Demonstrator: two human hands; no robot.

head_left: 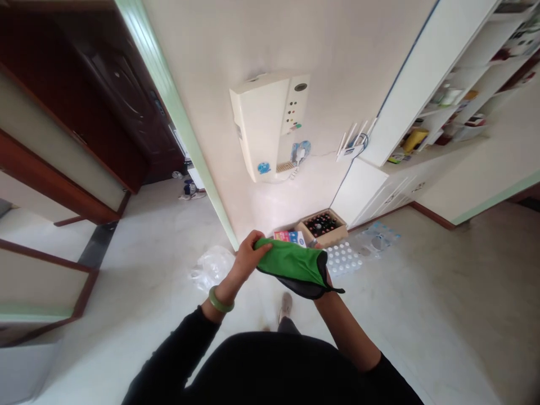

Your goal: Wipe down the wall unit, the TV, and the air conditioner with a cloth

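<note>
My left hand [247, 256] pinches the left end of a green cloth bag with black trim [295, 267], held in front of my waist. My right hand [324, 289] sits under the bag's right end; the cloth covers its fingers, though it appears to be gripping the bag. A green bangle [219, 302] rings my left wrist. I wear black sleeves. My shoe [286, 306] shows on the pale floor below the bag.
A cardboard box of dark bottles [323, 225], a pack of water bottles [343, 259] and a clear plastic bag [211, 267] lie on the floor ahead. A white wall unit [268, 126] hangs above. A dark door [126, 107] stands left, white shelves [455, 107] right.
</note>
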